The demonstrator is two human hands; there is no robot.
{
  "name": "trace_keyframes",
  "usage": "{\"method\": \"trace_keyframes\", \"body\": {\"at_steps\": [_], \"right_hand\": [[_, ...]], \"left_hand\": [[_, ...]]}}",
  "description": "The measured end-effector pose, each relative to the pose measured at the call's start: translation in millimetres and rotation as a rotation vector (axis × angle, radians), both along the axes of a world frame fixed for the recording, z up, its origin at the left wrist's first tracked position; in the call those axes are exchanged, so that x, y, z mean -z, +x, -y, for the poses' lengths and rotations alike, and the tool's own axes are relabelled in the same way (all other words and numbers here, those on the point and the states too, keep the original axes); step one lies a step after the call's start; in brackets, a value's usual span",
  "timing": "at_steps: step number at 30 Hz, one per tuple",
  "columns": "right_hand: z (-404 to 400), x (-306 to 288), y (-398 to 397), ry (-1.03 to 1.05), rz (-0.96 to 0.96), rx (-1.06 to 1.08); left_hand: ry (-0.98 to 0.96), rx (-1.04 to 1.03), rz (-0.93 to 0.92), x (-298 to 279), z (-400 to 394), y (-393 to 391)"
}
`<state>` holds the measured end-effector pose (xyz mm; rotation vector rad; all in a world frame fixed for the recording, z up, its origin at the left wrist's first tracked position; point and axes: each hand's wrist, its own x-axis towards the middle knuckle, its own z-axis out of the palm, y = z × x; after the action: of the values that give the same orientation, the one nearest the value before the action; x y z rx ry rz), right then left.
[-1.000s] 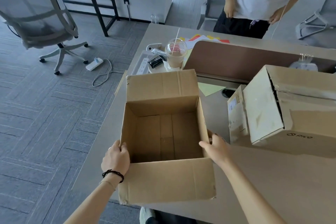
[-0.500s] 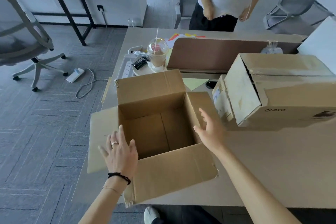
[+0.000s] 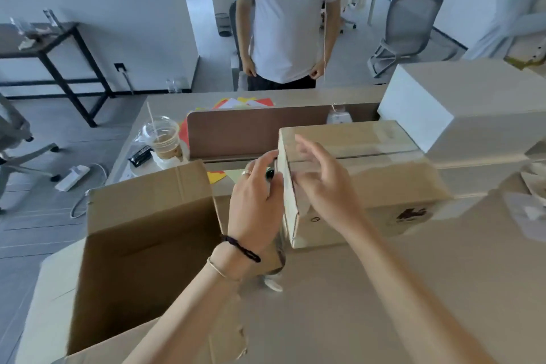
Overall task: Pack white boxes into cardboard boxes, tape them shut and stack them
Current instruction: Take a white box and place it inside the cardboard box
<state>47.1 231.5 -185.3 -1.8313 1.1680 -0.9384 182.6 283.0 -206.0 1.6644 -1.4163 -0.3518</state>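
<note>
Both hands, left (image 3: pixel 256 204) and right (image 3: pixel 323 186), are spread at the near end of the taped cardboard box (image 3: pixel 366 177), which stretches away toward frame right.

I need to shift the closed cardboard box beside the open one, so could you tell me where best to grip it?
Grip the closed cardboard box by its two short ends, one of the hands on each, coming from above and in front. It lies long side towards you, too wide for one hand, and the white box crowds its far right corner.
</note>
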Motion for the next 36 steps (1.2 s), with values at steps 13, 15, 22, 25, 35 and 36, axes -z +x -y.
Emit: {"method": "trace_keyframes", "body": {"at_steps": [13, 15, 22, 25, 35, 36], "right_hand": [[204.7, -80.7, -280.8, -0.112, -0.258, 0.382], [240.6, -80.5, -310.8, -0.075, -0.363, 0.480], [313.2, -60.2, -361.1, 0.185, -0.800, 0.660], [320.2, -49.2, -358.8, 0.100, -0.837, 0.708], [335.4, -85.6, -371.8, 0.087, -0.824, 0.850], [334.9, -94.0, -374.0, 0.075, -0.832, 0.854]], "left_hand": [[0.102, 0.134, -0.233, -58.4, 211.4, -216.9], [0.169, 0.118, -0.309, -61.4, 240.1, -233.9], [0.320, 0.027, -0.625, -51.7, 302.8, -279.1], [0.312, 0.002, -0.795, -40.8, 308.2, -292.3], [0.243, 0.125, -1.131, -61.3, 316.8, -309.4], [0.228, 0.140, -1.134, -67.4, 316.0, -311.0]]}}
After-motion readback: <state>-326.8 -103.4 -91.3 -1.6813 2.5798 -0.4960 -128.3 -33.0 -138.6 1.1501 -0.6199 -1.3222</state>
